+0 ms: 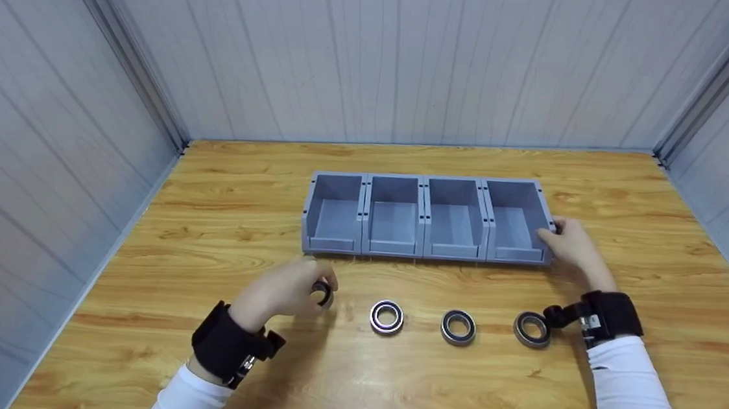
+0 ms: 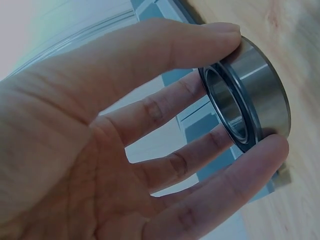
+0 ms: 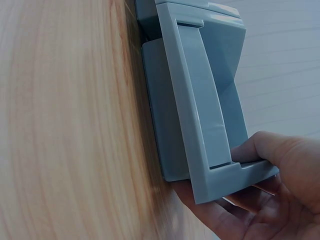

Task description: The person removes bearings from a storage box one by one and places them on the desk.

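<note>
My left hand point(image 1: 296, 287) pinches a ball bearing point(image 2: 265, 85) between thumb and fingers, tilted on edge in front of the leftmost bin. In the left wrist view its shiny outer ring and dark seal show. My right hand point(image 1: 572, 247) grips the right side wall of the rightmost grey bin point(image 1: 517, 254), thumb inside and fingers outside, as the right wrist view shows. Three more bearings lie flat on the table in a row: one left point(image 1: 387, 317), one in the middle point(image 1: 458, 327), and one right point(image 1: 531, 329) near the right wrist's camera.
Beside the gripped bin stand three more grey bins, the left one point(image 1: 333, 244), a second point(image 1: 391, 248) and a third point(image 1: 455, 251), joined in a row. They stand on a wood-grain table point(image 1: 428, 391). Pale panel walls point(image 1: 402, 58) enclose the back and both sides.
</note>
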Action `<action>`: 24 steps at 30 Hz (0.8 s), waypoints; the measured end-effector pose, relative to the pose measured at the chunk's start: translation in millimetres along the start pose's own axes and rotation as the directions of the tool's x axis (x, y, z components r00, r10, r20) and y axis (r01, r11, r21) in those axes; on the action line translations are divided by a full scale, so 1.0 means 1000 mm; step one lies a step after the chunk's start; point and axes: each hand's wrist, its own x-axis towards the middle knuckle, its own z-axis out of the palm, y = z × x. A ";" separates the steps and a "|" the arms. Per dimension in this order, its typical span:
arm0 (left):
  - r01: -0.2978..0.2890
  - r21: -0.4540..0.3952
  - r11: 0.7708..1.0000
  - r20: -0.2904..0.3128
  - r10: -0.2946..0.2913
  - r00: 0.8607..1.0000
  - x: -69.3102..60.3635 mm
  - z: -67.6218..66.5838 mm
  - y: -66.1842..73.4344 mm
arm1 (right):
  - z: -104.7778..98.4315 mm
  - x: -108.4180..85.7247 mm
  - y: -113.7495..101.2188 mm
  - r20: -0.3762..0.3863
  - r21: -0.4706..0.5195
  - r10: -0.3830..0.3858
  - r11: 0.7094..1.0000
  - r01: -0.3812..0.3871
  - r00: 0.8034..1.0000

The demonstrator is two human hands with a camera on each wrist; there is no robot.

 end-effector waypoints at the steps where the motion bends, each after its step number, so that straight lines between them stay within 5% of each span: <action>1: 0.001 -0.007 1.000 0.002 0.000 1.000 0.000 0.001 0.000 | 0.000 0.000 -0.001 0.003 0.003 0.005 1.000 -0.005 1.000; 24: -0.045 -0.039 0.998 -0.022 0.045 0.999 -0.002 0.025 -0.013 | 0.003 -0.003 -0.001 -0.047 -0.016 -0.023 1.000 0.022 0.999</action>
